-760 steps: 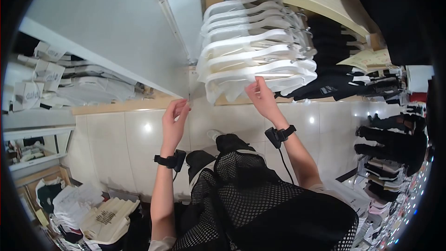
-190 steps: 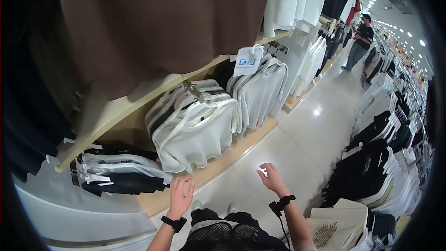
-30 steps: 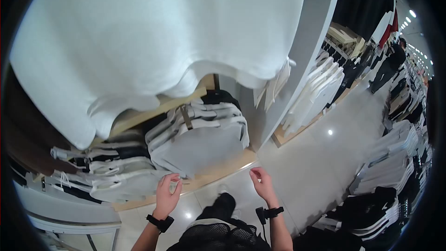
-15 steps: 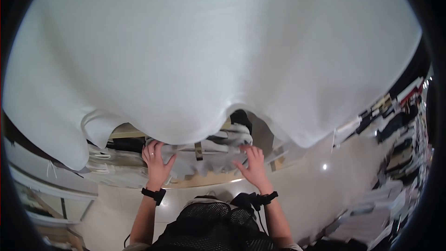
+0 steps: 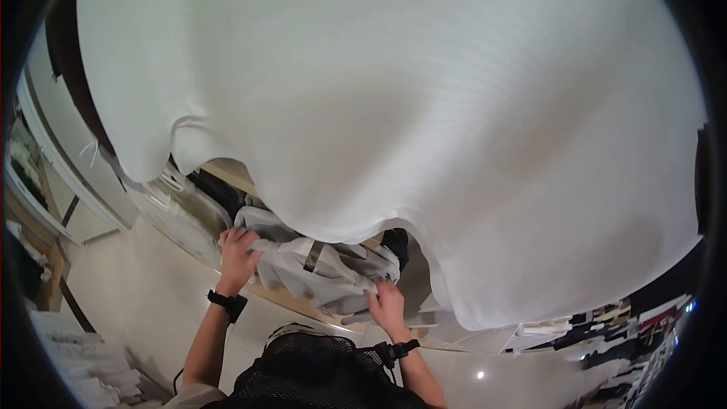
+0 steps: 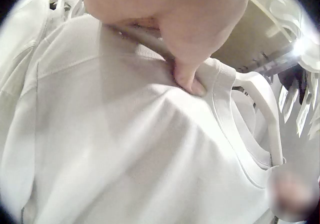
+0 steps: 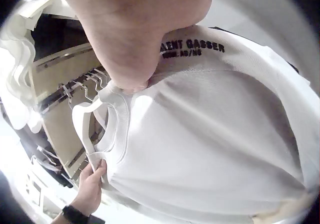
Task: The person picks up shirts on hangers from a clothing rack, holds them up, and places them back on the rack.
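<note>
We find both hands apart, with one pale sweatshirt (image 7: 200, 134) between them. The left hand (image 5: 238, 259) grips it near one side of the collar (image 6: 222, 103), its thumb pressed on the cloth. The right hand (image 5: 388, 307) pinches it at the opposite side, beside dark lettering (image 7: 192, 48). We judge the taking of hold complete on both sides.

The sweatshirt is low in front of the person, beneath a large white garment (image 5: 363, 106), with other pale garments (image 5: 182, 216) beside it. A white hanger (image 6: 272, 116) sits inside its neck, so we record it as not separated from the hanger. The cloth is creased, and we judge it not yet smoothed or squared. We cannot tell whether its hook rests on the rail.
</note>
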A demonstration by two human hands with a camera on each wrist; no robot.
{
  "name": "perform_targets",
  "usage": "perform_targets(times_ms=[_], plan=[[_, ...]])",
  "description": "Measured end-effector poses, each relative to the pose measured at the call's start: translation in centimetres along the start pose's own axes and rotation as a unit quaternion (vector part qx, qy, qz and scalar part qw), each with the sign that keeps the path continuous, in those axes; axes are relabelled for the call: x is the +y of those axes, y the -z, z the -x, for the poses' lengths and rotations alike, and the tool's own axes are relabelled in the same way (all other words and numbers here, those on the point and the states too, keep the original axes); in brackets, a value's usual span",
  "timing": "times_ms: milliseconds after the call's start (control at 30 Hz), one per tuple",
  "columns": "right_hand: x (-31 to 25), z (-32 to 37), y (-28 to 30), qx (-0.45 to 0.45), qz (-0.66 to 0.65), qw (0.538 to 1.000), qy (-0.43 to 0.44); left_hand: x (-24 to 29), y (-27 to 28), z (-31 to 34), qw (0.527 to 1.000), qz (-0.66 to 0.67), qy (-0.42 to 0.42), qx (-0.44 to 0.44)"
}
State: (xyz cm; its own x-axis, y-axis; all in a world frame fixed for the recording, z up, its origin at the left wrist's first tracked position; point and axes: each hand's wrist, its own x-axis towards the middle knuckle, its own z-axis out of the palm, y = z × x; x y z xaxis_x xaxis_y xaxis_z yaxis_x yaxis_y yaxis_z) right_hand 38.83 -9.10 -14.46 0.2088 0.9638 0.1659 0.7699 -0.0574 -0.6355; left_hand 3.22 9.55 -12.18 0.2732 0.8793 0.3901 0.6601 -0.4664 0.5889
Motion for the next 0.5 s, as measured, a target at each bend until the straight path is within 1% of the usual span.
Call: perform_targets(times_ms=[33, 67, 100, 167, 200, 233, 300, 333, 400, 500], plan=[[-0.6, -0.7, 0.3, -0.008, 0.002, 1.0, 0.006, 0.6, 0.2, -0.5, 0.999, -0.012, -0.019, 0.043], [-1.1, -1.0, 0.9, 0.005, 0.015, 1.0, 0.004, 1.4, 0.4, -0.4, 0.995, -0.025, -0.037, 0.085], [-1.4, -1.4, 1.1, 0.018, 0.028, 0.999, 0.004, 1.9, 0.8, -0.5, 0.995, -0.026, -0.027, 0.088], [-1.1, -1.4, 0.5, 0.006, 0.034, 0.999, 0.004, 2.5, 1.6, -0.2, 0.997, -0.003, -0.026, 0.068], [-1.0, -1.5, 0.1, 0.004, 0.037, 0.999, 0.0, 2.3, 1.5, 0.4, 0.996, -0.018, -0.036, 0.075], [-0.8, -1.4, -0.4, -0.005, 0.037, 0.999, 0.001, 1.7, 1.2, 0.9, 0.997, -0.018, -0.027, 0.073], [-1.2, 0.0, -0.2, 0.028, -0.005, 0.998, 0.057, 1.5, 1.1, 2.5, 0.999, -0.022, -0.001, 0.033], [-1.4, 0.7, 0.0, 0.024, -0.002, 0.998, 0.054, 1.6, 1.2, 3.3, 0.999, -0.018, 0.003, 0.03], [-2.1, 2.0, 0.3, -0.003, 0.0, 1.0, 0.015, 1.8, 1.6, 4.5, 1.0, 0.0, -0.002, 0.016], [-2.7, 3.6, 0.6, 0.01, -0.004, 1.0, 0.006, 2.2, 2.1, 5.3, 1.0, 0.011, -0.012, -0.002]])
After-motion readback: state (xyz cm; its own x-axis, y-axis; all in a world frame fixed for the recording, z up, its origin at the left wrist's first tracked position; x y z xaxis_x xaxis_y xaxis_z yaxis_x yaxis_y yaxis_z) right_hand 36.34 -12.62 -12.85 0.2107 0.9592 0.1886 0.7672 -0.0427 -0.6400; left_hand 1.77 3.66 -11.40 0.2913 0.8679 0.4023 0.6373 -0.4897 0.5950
